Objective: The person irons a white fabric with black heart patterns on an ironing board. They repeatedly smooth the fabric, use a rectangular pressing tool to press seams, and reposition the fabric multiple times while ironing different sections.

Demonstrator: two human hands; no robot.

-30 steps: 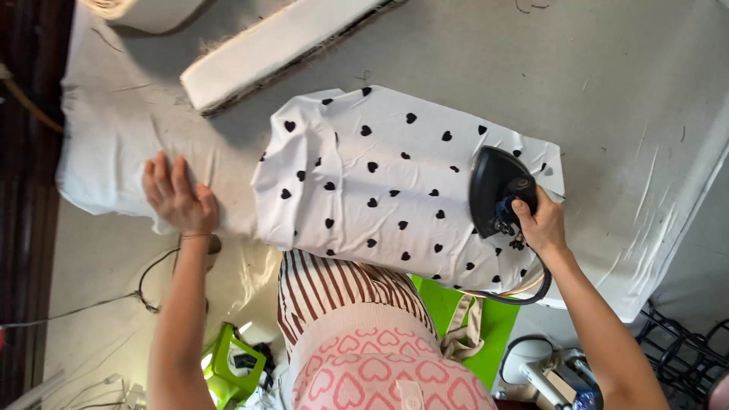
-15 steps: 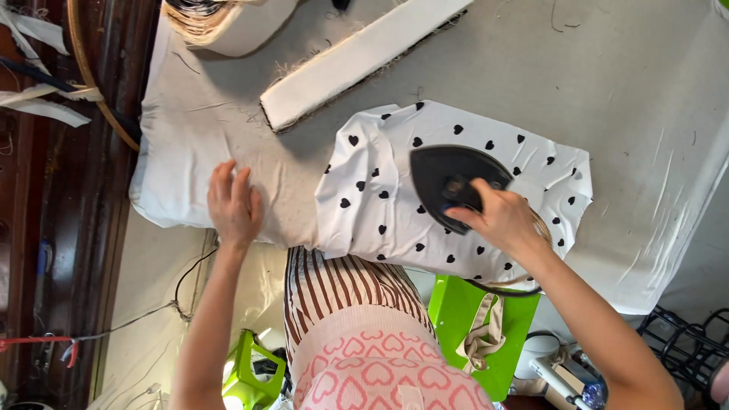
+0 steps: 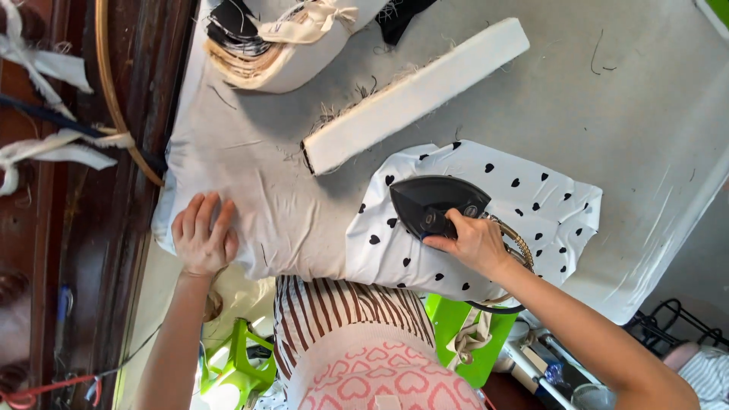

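At the far left, a dark wooden frame borders a padded ironing table covered in pale grey cloth. The person's left hand lies flat near the table's left edge, palm down, fingers spread a little and holding nothing. Above and to its right sit one rounded bundle of stacked fabric pieces and one long white padded block, lying at a slant. Further right, one white cloth with black hearts lies spread on the table near its front edge. One black iron rests on the cloth's left part, nose pointing left. The right hand is wrapped tightly around the iron's handle. One cord runs from the iron's back, past the wrist.
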